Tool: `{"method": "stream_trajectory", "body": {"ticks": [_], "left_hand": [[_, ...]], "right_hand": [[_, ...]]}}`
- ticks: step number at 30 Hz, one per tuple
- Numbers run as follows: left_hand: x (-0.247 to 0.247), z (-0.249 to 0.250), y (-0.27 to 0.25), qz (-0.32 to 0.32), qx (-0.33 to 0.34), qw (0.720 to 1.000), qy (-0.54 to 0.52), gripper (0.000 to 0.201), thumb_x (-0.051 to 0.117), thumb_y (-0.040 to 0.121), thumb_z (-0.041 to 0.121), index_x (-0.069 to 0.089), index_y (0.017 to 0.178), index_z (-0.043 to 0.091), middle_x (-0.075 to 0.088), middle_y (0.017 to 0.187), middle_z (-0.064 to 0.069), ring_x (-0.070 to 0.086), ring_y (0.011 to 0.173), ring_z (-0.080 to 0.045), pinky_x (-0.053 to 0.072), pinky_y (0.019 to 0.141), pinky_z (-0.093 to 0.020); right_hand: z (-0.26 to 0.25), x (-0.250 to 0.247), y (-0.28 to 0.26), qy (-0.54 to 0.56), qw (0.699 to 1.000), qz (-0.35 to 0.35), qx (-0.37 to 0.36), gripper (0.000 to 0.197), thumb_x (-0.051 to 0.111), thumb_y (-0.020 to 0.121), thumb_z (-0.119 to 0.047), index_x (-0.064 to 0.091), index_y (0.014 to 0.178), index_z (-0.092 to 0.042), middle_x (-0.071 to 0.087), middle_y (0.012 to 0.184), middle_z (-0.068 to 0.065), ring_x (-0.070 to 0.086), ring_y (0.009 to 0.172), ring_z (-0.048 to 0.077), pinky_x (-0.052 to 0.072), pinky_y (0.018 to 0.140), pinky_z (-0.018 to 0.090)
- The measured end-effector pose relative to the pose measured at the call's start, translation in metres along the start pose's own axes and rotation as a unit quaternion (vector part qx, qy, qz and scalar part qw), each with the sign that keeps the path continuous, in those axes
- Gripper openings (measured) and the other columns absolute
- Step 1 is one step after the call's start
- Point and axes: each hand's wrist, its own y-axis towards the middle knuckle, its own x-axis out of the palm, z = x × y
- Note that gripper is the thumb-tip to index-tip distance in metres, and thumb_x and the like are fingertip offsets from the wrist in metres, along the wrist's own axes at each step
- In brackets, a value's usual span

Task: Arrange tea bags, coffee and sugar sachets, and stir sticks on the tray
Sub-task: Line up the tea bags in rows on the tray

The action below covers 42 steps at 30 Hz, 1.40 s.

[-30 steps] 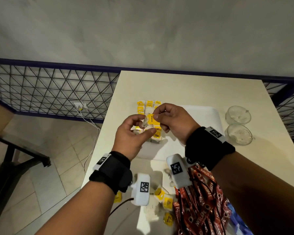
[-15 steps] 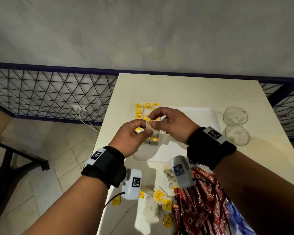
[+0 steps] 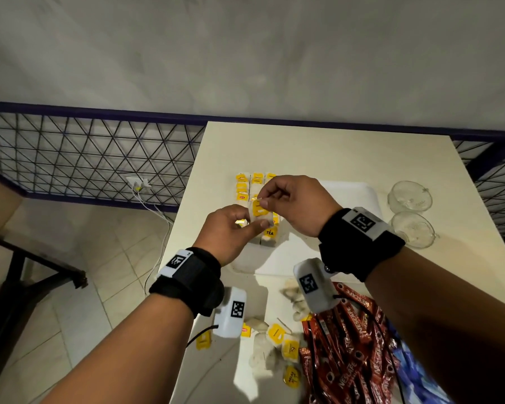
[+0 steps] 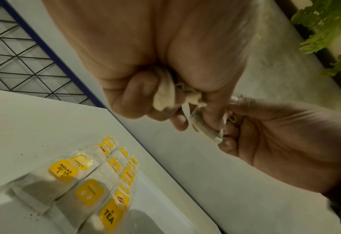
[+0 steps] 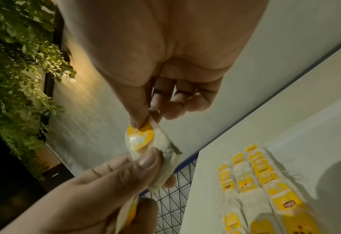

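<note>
Both hands hold one tea bag in the air above the white tray. My left hand pinches the bag's lower end and also keeps another crumpled tea bag in its curled fingers. My right hand pinches the yellow tag at the bag's top between thumb and forefinger. Under the hands, rows of tea bags with yellow tags lie side by side at the tray's left end.
Loose tea bags lie on the cream table near me, beside a heap of red coffee sachets and blue sachets. Two glass bowls stand right of the tray. A metal grid fence runs along the left.
The tea bag stays held between both hands above the tray. The yellow tag now lies flat against the bag under my right thumb and forefinger.
</note>
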Motion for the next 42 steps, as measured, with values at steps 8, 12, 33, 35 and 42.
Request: {"method": "stream_trajectory", "body": {"ticks": [8,12,33,35,42], "left_hand": [[0.004,-0.020,0.013,-0.028,-0.042,0.998,0.044,0.026,0.081,0.072,0.038,0.063,0.061,0.022,0.059,0.070,0.002,0.054,0.066,-0.017,0.047,0.067,-0.032],[-0.004,-0.044,0.014,-0.028,-0.078,0.993,0.081,0.020,0.080,0.077,0.026,0.066,0.068,0.038,0.064,0.073,0.014,0.059,0.074,-0.005,0.047,0.074,-0.019],[-0.014,-0.093,0.009,-0.042,-0.227,0.929,0.289,0.021,0.065,0.086,0.033,0.057,0.096,0.016,0.058,0.089,0.001,0.058,0.092,-0.023,0.041,0.074,-0.026],[-0.014,-0.095,0.008,-0.049,-0.239,0.929,0.280,0.015,0.065,0.084,0.028,0.057,0.093,0.018,0.060,0.092,0.000,0.059,0.093,-0.024,0.045,0.078,-0.028],[-0.008,-0.102,0.008,-0.063,-0.238,0.919,0.308,0.019,0.062,0.084,0.018,0.060,0.103,0.018,0.066,0.107,-0.007,0.059,0.102,-0.028,0.044,0.081,-0.027]], "right_hand": [[0.016,0.003,0.009,-0.127,0.991,-0.046,0.012,0.010,0.065,0.088,-0.024,0.070,0.096,-0.024,0.054,0.074,-0.018,0.049,0.072,0.002,0.032,0.063,0.003],[0.043,0.016,0.010,-0.154,0.984,-0.080,0.042,0.010,0.066,0.086,-0.023,0.071,0.095,-0.023,0.065,0.086,-0.008,0.053,0.078,0.006,0.034,0.064,0.006],[0.102,0.059,0.037,-0.265,0.945,-0.129,0.139,0.014,0.063,0.085,-0.026,0.052,0.093,-0.028,0.052,0.100,-0.004,0.057,0.091,0.025,0.047,0.077,0.034],[0.101,0.062,0.031,-0.288,0.936,-0.164,0.118,0.015,0.065,0.084,-0.026,0.051,0.091,-0.028,0.051,0.101,-0.005,0.056,0.091,0.023,0.048,0.078,0.033],[0.106,0.066,0.027,-0.314,0.925,-0.183,0.111,0.020,0.060,0.088,-0.015,0.061,0.104,-0.027,0.055,0.112,-0.003,0.057,0.099,0.025,0.046,0.080,0.032]]}}
